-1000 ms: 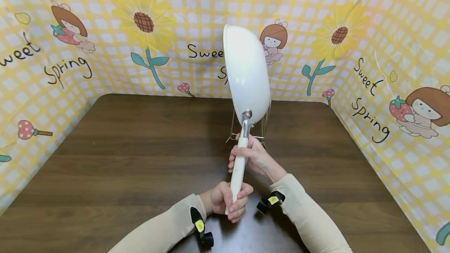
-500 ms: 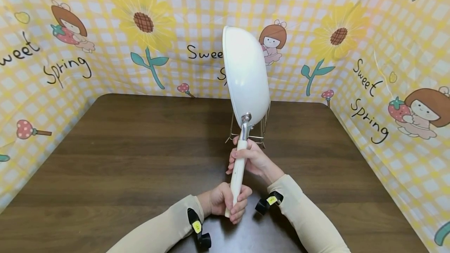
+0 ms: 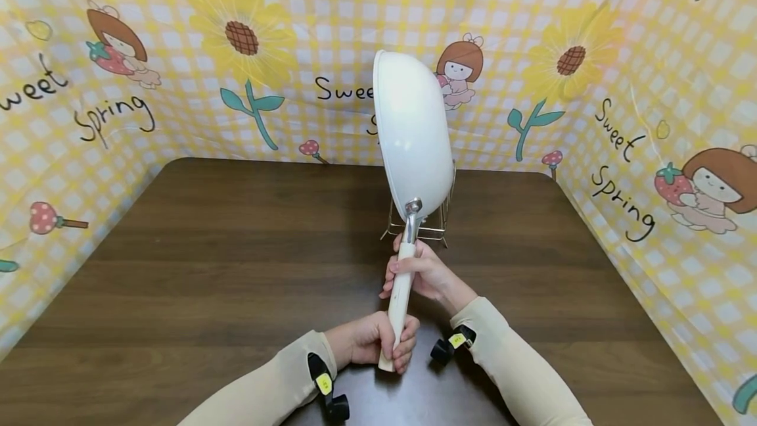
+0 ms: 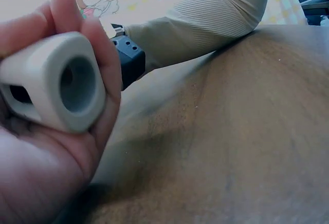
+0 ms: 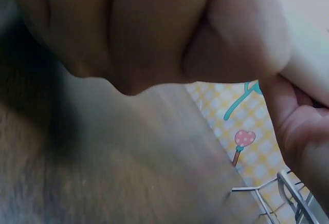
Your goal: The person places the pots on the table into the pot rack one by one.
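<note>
A white deep frying pan (image 3: 411,130) stands tilted up on edge in the head view, its rounded outside facing right. Near the end of its pale handle (image 3: 401,288), my left hand (image 3: 371,340) grips with curled fingers. My right hand (image 3: 434,278) holds the same handle higher up, just below the metal joint, thumb across the front. In the left wrist view, the hollow end of the handle (image 4: 77,82) pokes out of the left fist. The pan's inside faces away to the left and is hidden.
Behind the pan stands a thin wire rack (image 5: 298,198), partly covered by it in the head view. The brown wooden table (image 3: 207,268) is bordered by a yellow checked cloth (image 3: 343,25) at the back and sides.
The pan has come slightly down and towards me, with both hands still on the handle. My left wrist has shifted a little to the left.
</note>
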{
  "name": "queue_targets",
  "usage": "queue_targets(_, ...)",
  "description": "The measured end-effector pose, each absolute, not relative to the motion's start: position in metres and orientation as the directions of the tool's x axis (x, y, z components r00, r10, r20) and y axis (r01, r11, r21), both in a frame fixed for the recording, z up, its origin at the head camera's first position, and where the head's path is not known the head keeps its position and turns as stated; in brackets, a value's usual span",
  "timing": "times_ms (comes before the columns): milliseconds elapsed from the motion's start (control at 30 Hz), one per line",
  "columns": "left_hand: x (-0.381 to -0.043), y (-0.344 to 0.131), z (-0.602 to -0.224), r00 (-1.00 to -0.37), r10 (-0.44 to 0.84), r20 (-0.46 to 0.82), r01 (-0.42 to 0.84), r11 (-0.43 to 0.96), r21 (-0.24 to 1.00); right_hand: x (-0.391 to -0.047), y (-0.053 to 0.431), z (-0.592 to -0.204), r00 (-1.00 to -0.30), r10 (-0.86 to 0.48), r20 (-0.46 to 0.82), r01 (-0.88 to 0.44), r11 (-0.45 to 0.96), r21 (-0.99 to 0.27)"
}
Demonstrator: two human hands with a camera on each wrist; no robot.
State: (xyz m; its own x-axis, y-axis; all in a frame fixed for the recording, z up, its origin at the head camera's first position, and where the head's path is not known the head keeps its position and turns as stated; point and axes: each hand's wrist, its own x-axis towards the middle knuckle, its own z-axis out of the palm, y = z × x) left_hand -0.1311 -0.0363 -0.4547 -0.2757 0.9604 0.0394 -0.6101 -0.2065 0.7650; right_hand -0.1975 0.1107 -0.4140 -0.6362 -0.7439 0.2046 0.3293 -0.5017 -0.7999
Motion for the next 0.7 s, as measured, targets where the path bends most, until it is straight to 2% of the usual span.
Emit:
queue_targets(167,-0.129,-0.036,-0.454,-0.339,0.940,-0.022,-0.603,-0.199,0.773,-0.197,0.113,-0.417,-0.627,-0.751,0.205,0.326,-0.492,-0.807)
queue_targets(400,-0.129,-0.036,-0.449,-0.501,0.849,-0.166,-0.559,-0.171,0.812,-0.200,0.120,-0.424,-0.602,-0.775,0.194,0.336,-0.466,-0.819)
queue_targets(500,-0.130,-0.037,-0.450,-0.516,0.838,-0.178,-0.552,-0.165,0.818,-0.200,0.122,-0.427,-0.588,-0.785,0.197,0.343,-0.463,-0.817)
queue_targets(700,-0.133,-0.043,-0.452,-0.514,0.852,-0.095,-0.487,-0.200,0.850,-0.201,0.123,-0.428,-0.582,-0.787,0.205,0.337,-0.463,-0.820)
